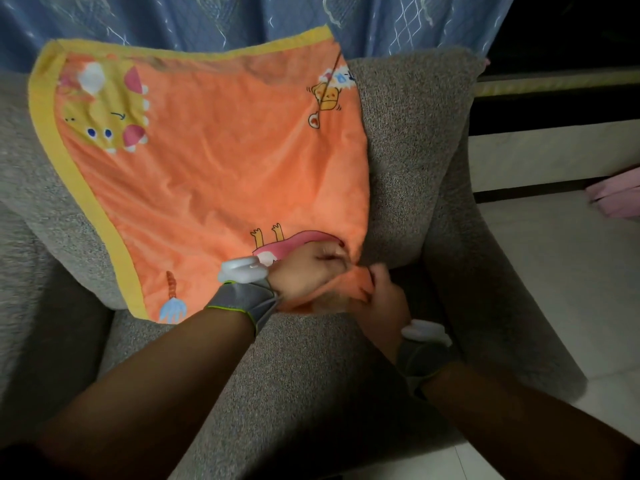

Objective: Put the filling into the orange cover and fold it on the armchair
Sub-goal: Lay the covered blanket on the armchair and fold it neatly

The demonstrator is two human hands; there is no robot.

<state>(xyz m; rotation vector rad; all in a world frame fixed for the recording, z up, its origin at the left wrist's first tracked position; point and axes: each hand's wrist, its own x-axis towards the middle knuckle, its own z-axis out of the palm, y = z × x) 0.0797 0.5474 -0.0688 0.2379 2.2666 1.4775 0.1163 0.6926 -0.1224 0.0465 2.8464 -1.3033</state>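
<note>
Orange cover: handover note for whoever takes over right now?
Left hand: grips the near right corner of the orange cover.
Right hand: pinches the same corner beside it.
Cover: spread open over the back and seat of the armchair, not folded.
Filling: none visible outside the cover; cannot tell whether it is inside.
Done: cover laid out on the armchair.
Left: check the filling is in, then fold.

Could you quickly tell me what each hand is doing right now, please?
Left hand: closed, gripping the near right corner of the orange cover.
Right hand: closed, pinching the same corner of the orange cover.
</note>
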